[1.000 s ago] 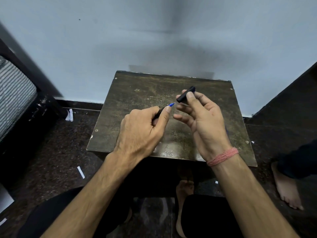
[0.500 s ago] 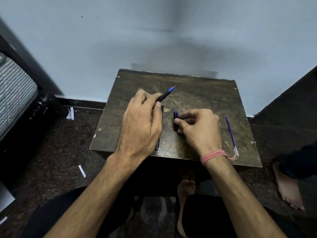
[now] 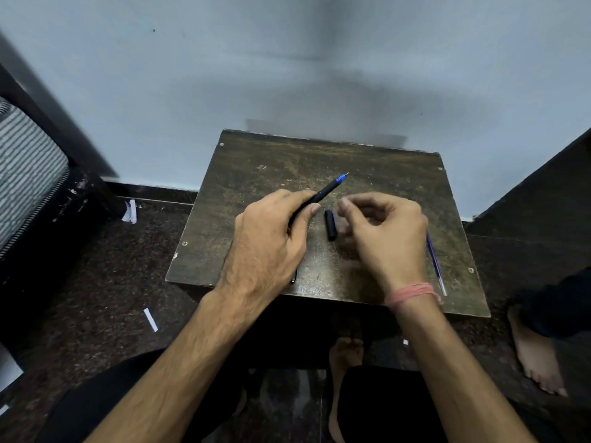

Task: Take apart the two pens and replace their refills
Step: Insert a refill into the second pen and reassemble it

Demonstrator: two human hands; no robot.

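Note:
My left hand (image 3: 268,247) grips a black pen (image 3: 323,193) with a blue tip that points up and to the right over the small dark table (image 3: 256,174). A black pen cap (image 3: 330,224) lies on the table between my hands. My right hand (image 3: 387,238) hovers just right of the cap with fingers loosely curled and nothing in them; it is blurred. A loose blue refill (image 3: 435,266) lies along the table's right side, partly behind my right hand. The end of a second black pen (image 3: 293,276) peeks out under my left hand.
The table stands against a pale wall. Dark stone floor lies around it, with paper scraps (image 3: 150,319) on the left. A striped cushion (image 3: 25,167) sits at far left. Another person's bare foot (image 3: 534,356) rests on the floor at right.
My right hand set the black cap down on the table, let go and drew slightly right. My left hand still holds the pen, its tip raised toward the right.

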